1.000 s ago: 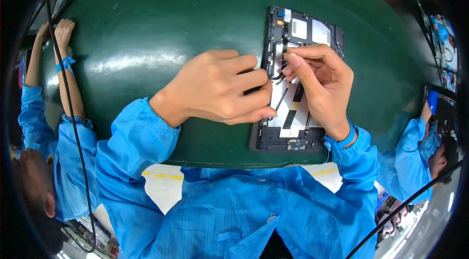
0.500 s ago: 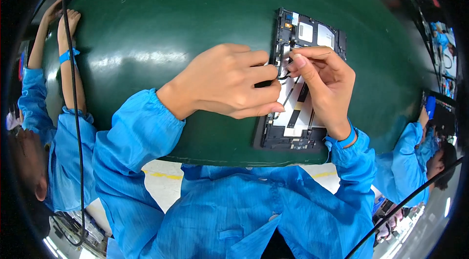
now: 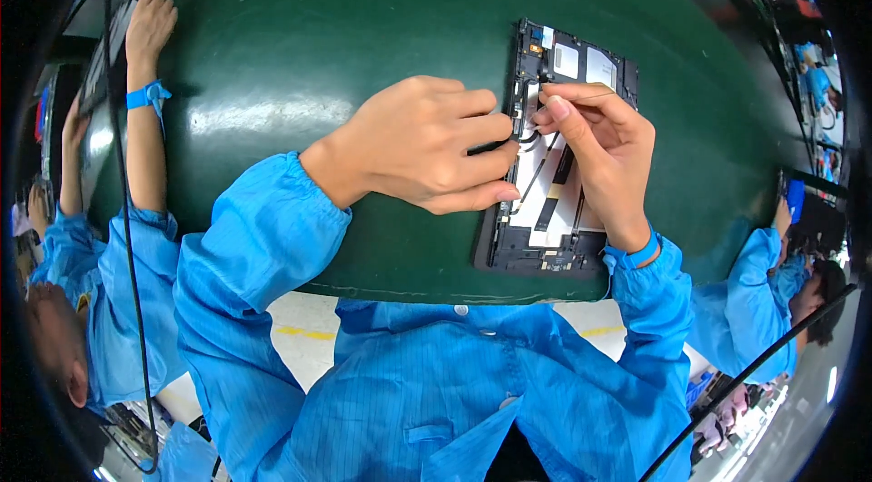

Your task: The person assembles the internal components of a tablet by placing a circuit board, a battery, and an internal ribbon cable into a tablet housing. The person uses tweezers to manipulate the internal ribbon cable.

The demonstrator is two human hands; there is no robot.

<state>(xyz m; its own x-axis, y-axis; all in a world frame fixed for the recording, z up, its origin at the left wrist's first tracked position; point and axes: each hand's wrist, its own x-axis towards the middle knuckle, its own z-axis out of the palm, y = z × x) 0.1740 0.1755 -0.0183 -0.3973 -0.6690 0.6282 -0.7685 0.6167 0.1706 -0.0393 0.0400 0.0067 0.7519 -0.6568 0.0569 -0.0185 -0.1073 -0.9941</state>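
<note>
An opened tablet (image 3: 568, 246) lies on the green table, its black frame, pale inner panel and flat dark cables exposed. At its left edge is my left hand (image 3: 431, 150), back up, fingers bent and thumb along the near side; the fingertips are partly hidden, and what they grip I cannot make out. My right hand (image 3: 599, 150) is over the tablet's middle, thumb and forefinger pinched together near that edge. Whatever sits in the pinch is too small to name. A thin black cable (image 3: 534, 139) curves between the two hands' fingertips.
The green table top (image 3: 300, 37) has its front edge close to my body. At the left, a co-worker's hand (image 3: 153, 23) with a blue wrist strap is by a dark flat device. Another person (image 3: 749, 291) sits at the right. Black cords hang at both sides.
Both my hands have kept nearly the same place, the left one shifting slightly away from the right. At the left, the co-worker's arms have moved, and a flat device now shows there.
</note>
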